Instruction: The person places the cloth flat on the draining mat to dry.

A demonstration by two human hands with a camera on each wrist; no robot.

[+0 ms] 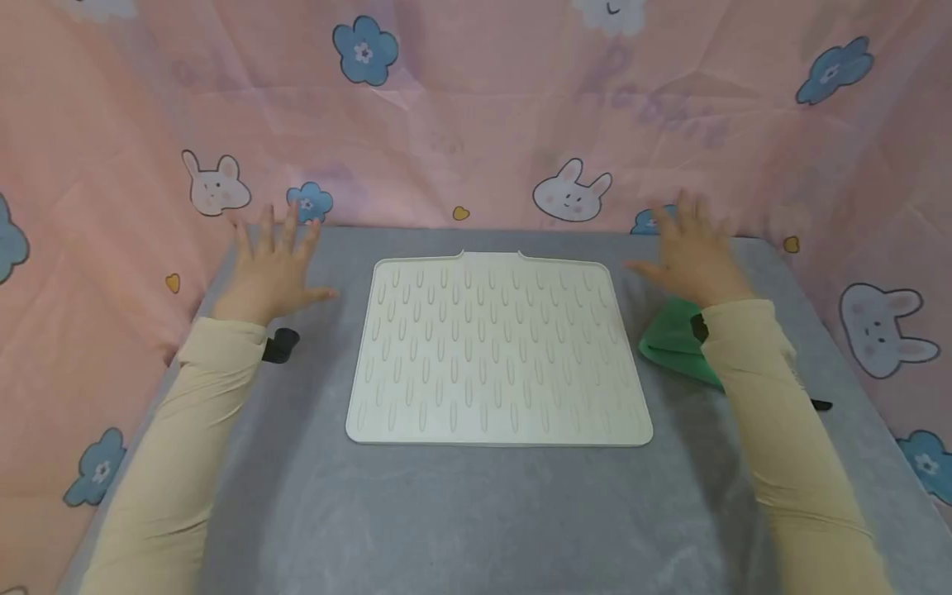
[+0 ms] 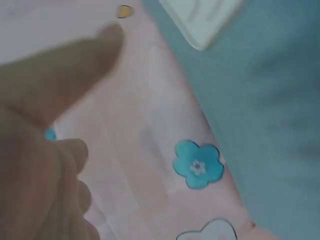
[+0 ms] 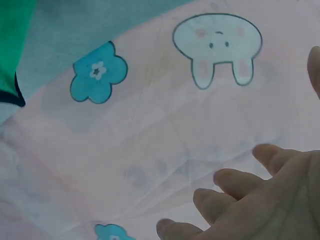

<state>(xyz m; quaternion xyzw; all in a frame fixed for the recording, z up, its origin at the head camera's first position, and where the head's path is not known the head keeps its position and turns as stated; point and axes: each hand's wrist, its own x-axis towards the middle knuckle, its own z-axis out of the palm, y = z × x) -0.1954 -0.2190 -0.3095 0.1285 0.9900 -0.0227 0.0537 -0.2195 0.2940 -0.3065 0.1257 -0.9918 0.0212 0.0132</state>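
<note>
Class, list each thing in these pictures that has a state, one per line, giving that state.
Left hand: fingers spread, holding nothing
Right hand: fingers spread, holding nothing
White mat: lying flat on the grey table
Green fabric item: on the table, partly hidden
Pink backdrop: hanging, creased

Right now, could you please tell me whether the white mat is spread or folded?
Spread: in the head view the mat lies flat on the table, its whole outline showing.

Right grip [image 1: 695, 258], blurred (head view). Folded green cloth [image 1: 673, 337], partly hidden behind the long beige fabric sleeve [image 1: 773, 438], which the lower edge cuts off. White rectangular ridged mat [image 2: 202, 21], cropped to one corner (left wrist view).
</note>
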